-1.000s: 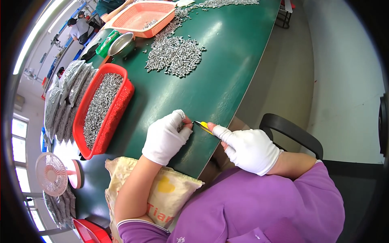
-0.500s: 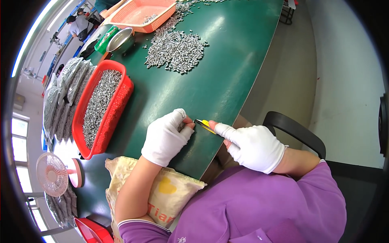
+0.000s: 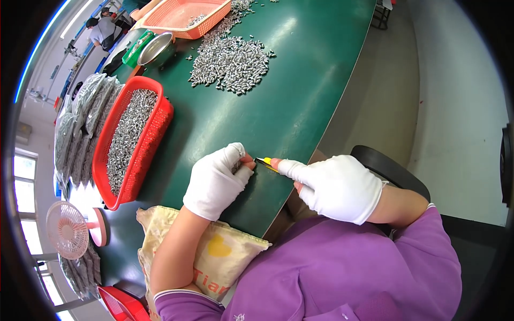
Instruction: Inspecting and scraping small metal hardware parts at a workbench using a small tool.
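Note:
Both hands wear white gloves with bare fingertips. My left hand (image 3: 217, 181) is closed over the green table, thumb and fingertips pinched together. Grey metal shows in its curl, apparently small metal parts, mostly hidden by the fingers. My right hand (image 3: 337, 187) grips a slim yellow-and-black tool (image 3: 269, 163), which looks like a utility knife. Its thin tip points left and meets or nearly meets the left fingertips. Farther up the table lies a loose heap of small silver metal parts (image 3: 230, 65).
On the left, a red plastic basket (image 3: 159, 115) holds many metal parts beside stacked grey bags (image 3: 68, 142). A pink fan (image 3: 68, 230) and a cream cloth bag (image 3: 230, 262) are nearer me. Beyond are a metal pan (image 3: 155, 49) and an orange basket (image 3: 214, 22). A black armrest (image 3: 393, 168) is at right.
My right hand has shifted slightly up, and the tool with it slightly left. The left hand keeps its pinch in nearly the same place. The whole view has shifted a little.

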The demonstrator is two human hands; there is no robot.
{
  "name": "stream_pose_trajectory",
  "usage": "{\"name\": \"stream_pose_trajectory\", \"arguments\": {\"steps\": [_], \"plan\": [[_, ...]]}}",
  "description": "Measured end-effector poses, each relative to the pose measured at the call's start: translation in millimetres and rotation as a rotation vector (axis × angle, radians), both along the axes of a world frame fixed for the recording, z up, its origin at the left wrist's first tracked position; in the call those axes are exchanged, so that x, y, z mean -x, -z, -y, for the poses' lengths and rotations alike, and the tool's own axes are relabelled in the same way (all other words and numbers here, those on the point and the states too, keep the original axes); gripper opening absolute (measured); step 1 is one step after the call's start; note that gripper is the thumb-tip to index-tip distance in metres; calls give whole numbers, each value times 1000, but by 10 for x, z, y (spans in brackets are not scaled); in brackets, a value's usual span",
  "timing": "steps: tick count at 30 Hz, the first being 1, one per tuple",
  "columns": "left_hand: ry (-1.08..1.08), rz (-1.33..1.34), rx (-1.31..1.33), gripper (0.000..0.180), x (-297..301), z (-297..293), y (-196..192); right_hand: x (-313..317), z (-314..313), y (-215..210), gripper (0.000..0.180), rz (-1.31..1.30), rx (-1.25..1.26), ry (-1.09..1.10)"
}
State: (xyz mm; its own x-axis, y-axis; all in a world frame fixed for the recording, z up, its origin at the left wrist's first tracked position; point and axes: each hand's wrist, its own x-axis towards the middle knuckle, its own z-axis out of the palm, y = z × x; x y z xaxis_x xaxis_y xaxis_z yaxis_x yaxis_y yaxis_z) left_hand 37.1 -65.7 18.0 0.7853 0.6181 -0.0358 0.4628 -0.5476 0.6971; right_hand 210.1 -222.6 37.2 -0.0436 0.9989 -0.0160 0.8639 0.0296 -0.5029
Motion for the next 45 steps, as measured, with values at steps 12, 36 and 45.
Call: {"name": "stream_pose_trajectory", "arguments": {"steps": [12, 36, 45], "plan": [[16, 12, 6, 10, 8, -18, 4, 91, 37, 84, 47, -50, -37, 91], [-204, 704, 1046, 25, 253, -532, -1, -1142, -1510, 271, 29, 599, -302, 571], [-216, 885, 1014, 24, 309, -668, 82, 20, -2033, -127, 21, -152, -686, -460]]}}
